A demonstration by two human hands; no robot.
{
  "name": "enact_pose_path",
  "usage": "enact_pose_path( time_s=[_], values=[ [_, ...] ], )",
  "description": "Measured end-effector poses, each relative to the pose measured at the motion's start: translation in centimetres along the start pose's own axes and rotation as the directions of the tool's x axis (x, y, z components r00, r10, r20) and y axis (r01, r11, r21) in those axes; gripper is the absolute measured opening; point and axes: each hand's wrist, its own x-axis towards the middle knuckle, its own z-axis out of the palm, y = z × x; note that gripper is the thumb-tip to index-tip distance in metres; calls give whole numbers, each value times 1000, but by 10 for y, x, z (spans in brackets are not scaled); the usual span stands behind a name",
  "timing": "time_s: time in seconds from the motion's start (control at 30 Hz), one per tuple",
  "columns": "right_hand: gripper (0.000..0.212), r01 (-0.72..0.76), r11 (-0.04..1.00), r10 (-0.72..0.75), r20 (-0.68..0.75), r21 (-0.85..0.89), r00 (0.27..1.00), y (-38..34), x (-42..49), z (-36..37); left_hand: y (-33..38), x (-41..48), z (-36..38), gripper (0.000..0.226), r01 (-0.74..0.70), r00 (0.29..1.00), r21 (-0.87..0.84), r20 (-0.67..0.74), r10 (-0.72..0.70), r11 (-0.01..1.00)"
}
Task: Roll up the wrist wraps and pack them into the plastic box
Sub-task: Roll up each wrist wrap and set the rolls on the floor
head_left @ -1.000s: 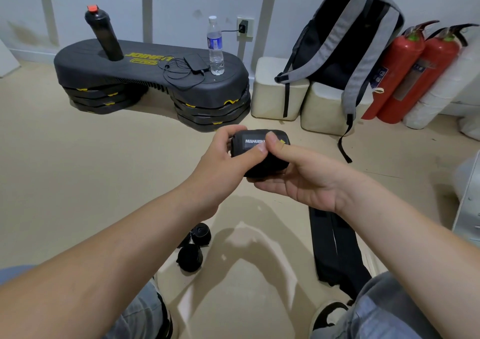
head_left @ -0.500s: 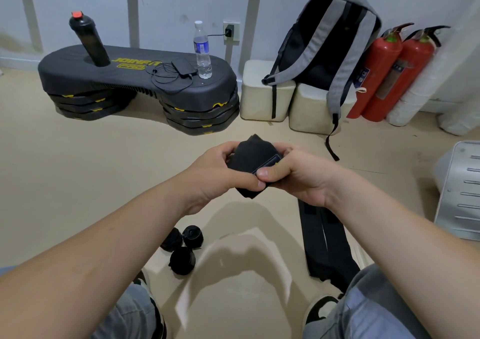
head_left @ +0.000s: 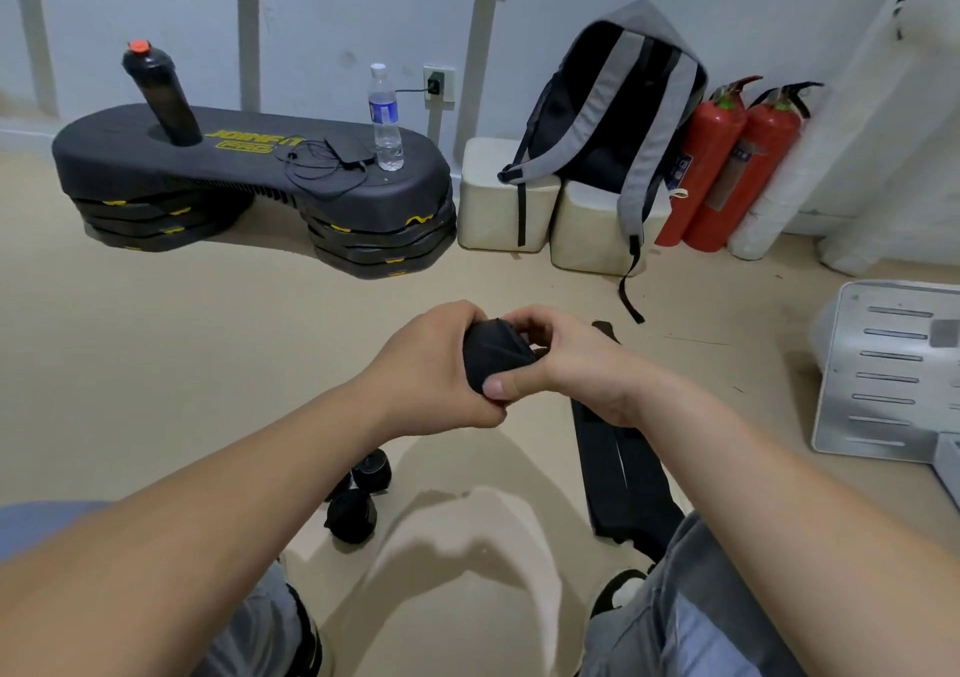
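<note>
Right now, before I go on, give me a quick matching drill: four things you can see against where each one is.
Things:
1. wrist wrap being rolled
2. rolled wraps
3. unrolled wraps
4. water bottle

Places:
A. flat on the floor under the right forearm
B. upright on the black step platform
C. clamped between the left hand and right hand
D. clustered on the floor below the left wrist

Pairs: 1-C, 2-D, 3-A, 4-B
</note>
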Motion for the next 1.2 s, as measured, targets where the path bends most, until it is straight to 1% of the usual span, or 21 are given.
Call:
enact_pose_path(
  time_s=[0.1,0.17,0.23,0.4,0.43,0.47,0.53,0.57,0.6,0.67,0.7,0.77,0.8,0.87,0.9,0.97,1.03,1.07,1.13,1.2],
  values=[
    [50,-46,999,47,64,-13,997,-1,-7,8,-3,-9,1,57,-52,998,117,39,48,992],
    [50,-62,994,70,89,-92,994,1,-11,15,-7,-16,2,56,-78,995,184,80,64,980],
    [51,-74,985,92,111,-157,990,3,-13,21,-11,-25,2,55,-89,992,216,107,67,972],
    [49,-84,981,119,204,-175,972,6,-14,39,-20,-44,1,54,-95,988,257,140,60,962],
    [49,-79,983,113,203,-169,973,5,-13,41,-23,-47,2,59,-77,991,225,128,49,971],
    [50,-74,984,106,195,-163,975,5,-13,43,-25,-50,1,72,-53,993,177,115,33,983],
    [58,-57,985,84,162,-165,983,6,-11,46,-27,-54,-1,110,12,993,54,114,-18,998],
    [64,-44,985,68,137,-166,988,6,-11,48,-29,-56,-3,121,53,991,-3,123,-52,999],
    [68,-29,986,47,109,-164,993,8,-10,51,-30,-56,-5,125,106,986,-65,136,-96,992],
    [72,13,986,-2,63,-165,998,14,-10,56,-35,-56,-6,118,230,964,-206,179,-195,951],
    [71,32,985,-24,47,-167,999,17,-11,58,-38,-56,-6,108,276,952,-267,205,-225,923],
    [68,56,981,-52,25,-184,998,22,-13,59,-44,-54,-3,80,333,933,-363,264,-247,870],
    [67,60,979,-57,19,-193,998,25,-14,59,-47,-53,-1,70,358,922,-417,299,-246,835],
    [67,35,979,-33,16,-201,999,32,-13,57,-50,-52,7,58,407,903,-509,351,-249,759],
    [67,8,978,-4,20,-207,1000,37,-12,55,-52,-51,14,54,418,899,-519,354,-258,745],
    [70,-58,956,71,33,-287,997,50,-7,51,-61,-48,31,45,430,896,-462,322,-304,776],
    [80,-112,905,150,62,-411,987,65,3,49,-76,-44,50,45,436,895,-381,281,-347,815],
    [83,-129,884,183,78,-449,980,73,9,51,-85,-43,60,47,450,886,-342,284,-365,825],
    [81,-146,861,230,119,-487,966,88,23,59,-105,-43,78,51,489,858,-263,318,-404,832],
    [74,-162,841,275,150,-517,950,104,42,73,-125,-42,96,52,529,829,-200,332,-451,825]
  ],
)
